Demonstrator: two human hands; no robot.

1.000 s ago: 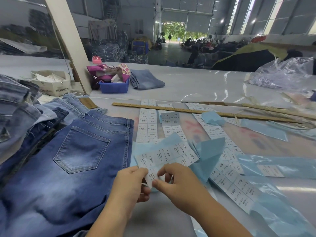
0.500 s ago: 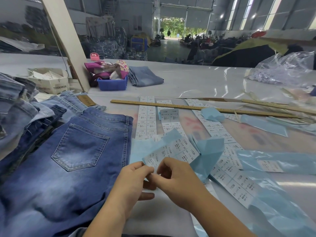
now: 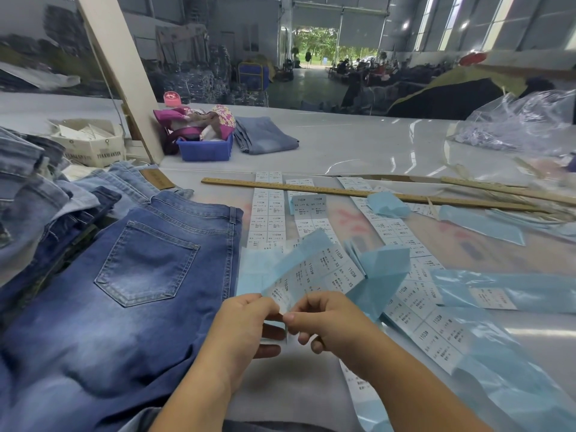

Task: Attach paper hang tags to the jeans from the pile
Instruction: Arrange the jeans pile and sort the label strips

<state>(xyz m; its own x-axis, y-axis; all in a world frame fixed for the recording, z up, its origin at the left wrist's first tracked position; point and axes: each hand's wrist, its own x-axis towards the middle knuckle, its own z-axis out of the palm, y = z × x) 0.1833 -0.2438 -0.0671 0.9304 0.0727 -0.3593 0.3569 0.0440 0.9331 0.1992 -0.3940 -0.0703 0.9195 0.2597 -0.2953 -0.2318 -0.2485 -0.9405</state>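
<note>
Jeans (image 3: 124, 275) are lying flat on the tabletop (image 3: 358, 145), back pocket up, just left of the sticker sheet, with more jeans piled at their left. The left hand (image 3: 240, 325) is pinching the near corner of the sticker sheet (image 3: 314, 275), thumb and fingers clamped on it. The right hand (image 3: 330, 322) is pinching the same corner from the other side, fingers clamped too. It looks like the hands are peeling one sticker off its blue backing. To do it well, the fingers should be holding just the edge, pulling slowly and evenly so the paper is not tearing or curling. Right of the sheet, more sticker strips (image 3: 430, 319) and blue backing scraps (image 3: 389, 266) are lying about. Beyond the sheet, a wooden ruler (image 3: 343, 191) is lying across the strips.
</note>
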